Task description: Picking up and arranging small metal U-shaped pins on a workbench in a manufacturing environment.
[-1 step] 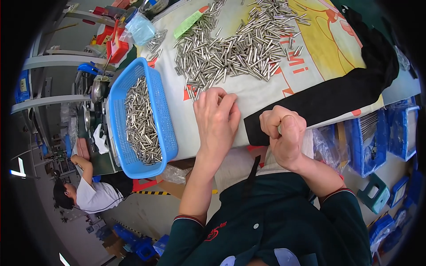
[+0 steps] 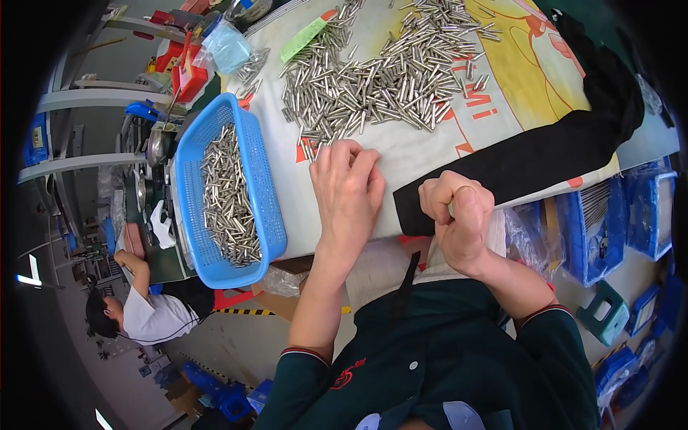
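Metal pins (image 2: 390, 92) lie heaped on the cloth-covered worktop (image 2: 416, 154) just beyond the curled left hand (image 2: 347, 190), with more in the blue basket (image 2: 265, 186) alongside, presumably for easy reach, while the right hand (image 2: 460, 222) is fisted; whether either grip holds anything cannot be told.
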`<state>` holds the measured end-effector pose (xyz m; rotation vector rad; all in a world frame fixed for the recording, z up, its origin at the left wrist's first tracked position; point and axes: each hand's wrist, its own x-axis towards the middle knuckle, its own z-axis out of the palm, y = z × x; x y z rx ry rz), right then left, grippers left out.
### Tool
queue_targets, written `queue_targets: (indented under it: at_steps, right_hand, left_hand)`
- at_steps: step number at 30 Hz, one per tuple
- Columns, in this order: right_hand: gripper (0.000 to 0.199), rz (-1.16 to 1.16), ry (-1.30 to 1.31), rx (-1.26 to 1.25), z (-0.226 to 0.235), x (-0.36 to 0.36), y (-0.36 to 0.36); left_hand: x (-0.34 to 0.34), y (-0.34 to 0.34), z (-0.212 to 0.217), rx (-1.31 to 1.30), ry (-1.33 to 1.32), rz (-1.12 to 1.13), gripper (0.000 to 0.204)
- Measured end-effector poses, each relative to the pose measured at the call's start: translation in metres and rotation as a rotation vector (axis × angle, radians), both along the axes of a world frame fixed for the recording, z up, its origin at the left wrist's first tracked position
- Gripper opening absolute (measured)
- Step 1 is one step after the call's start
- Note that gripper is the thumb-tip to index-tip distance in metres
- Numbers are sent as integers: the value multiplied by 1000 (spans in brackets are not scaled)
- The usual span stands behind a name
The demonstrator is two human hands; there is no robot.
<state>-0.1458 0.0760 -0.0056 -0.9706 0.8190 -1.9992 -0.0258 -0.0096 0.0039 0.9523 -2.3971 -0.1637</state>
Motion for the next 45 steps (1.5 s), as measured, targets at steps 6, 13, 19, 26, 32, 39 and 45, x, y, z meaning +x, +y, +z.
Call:
queue_targets:
  at_steps: [6,13,19,26,32,39,45]
  right_hand:
    - [45,-17,-20,67,1,-3,0]
    - [40,33,-107,38,-3,-5,0]
    - [39,31,-169,42,-4,-7,2]
    - [49,-42,-106,125,3,-4,0]
    - [50,4,-197,141,2,-6,-2]
    - [45,121,-405,109,1,-14,-4]
    - [46,146,-462,104,7,-19,-4]
  left_hand:
    - [-6,-16,4,-43,-14,40,17]
    - [-38,-48,9,-152,-85,-103,14]
    - [-31,-39,8,-81,-153,-161,13]
    - [-27,-34,4,-146,-129,-179,15]
    - [-8,9,15,-2,-98,-248,19]
    - [5,33,6,105,-71,-202,17]
    - [5,37,-1,149,22,-155,13]
